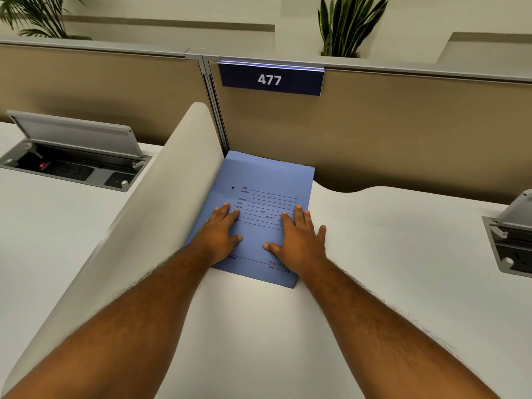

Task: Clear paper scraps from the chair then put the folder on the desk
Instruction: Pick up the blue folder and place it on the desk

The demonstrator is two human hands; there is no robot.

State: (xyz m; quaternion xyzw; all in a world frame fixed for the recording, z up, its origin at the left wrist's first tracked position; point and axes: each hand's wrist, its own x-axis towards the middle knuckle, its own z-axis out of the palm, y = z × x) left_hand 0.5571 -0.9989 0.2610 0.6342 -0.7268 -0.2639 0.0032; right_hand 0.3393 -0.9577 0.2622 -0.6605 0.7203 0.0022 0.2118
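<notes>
The blue folder (264, 214) lay flat on the white worktop (388, 254), below the 477 sign (270, 79) and tight against the divider. The left hand (220, 236) and right hand (298, 244) pressed on it, fingers spread, gripping nothing. That step looked finished; no chair or scraps were in view, so the clearing could not be judged.

My feed is bright and evenly lit, soft light from overhead with no hard glare. The white table (374, 254) nearly washes out, its surface showing little texture. I see faint shadows under the partition (403, 133). Wide-angle distortion bends the edges, curving straight lines. Print on the folder (259, 182) is soft and mostly unreadable.
</notes>
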